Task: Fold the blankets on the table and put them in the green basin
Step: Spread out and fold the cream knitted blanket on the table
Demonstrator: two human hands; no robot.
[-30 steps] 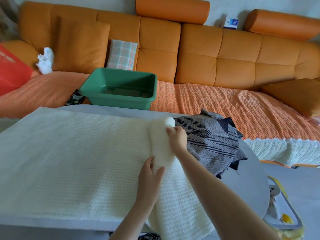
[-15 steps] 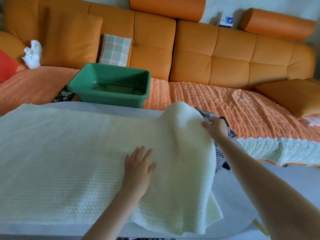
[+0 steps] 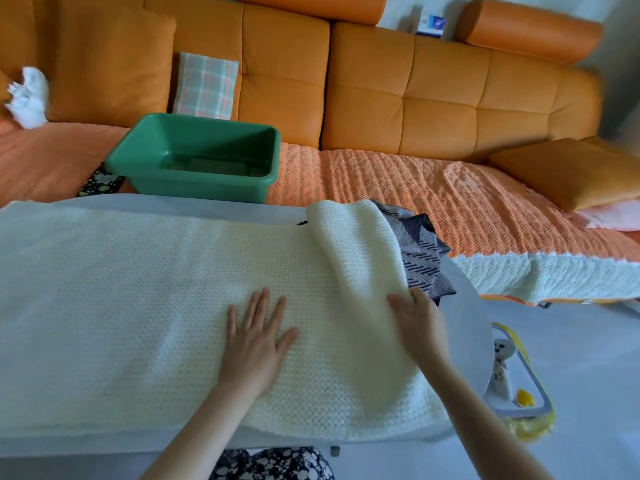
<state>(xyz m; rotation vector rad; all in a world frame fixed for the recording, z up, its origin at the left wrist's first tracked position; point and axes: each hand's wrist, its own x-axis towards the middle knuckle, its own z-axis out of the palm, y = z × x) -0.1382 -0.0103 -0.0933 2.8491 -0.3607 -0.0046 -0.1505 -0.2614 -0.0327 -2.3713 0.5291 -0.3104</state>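
**Both hands on the white blanket**

The left hand (image 3: 254, 337) lies flat with fingers spread wide, pressing the white blanket (image 3: 138, 289) on the table (image 3: 464, 323). The right hand (image 3: 419, 317) touches a raised fold at the blanket's right end; it is blurred, so I cannot tell its grip. The fold partly covers a dark blanket (image 3: 420, 265). The basin (image 3: 194, 188) stands far left on the sofa (image 3: 415, 98).

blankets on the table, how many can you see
2. A white knit blanket lies spread across most of the table. A dark zigzag-patterned blanket is bunched at the right end, partly under the white one's raised fold. More could be hidden in that pile.
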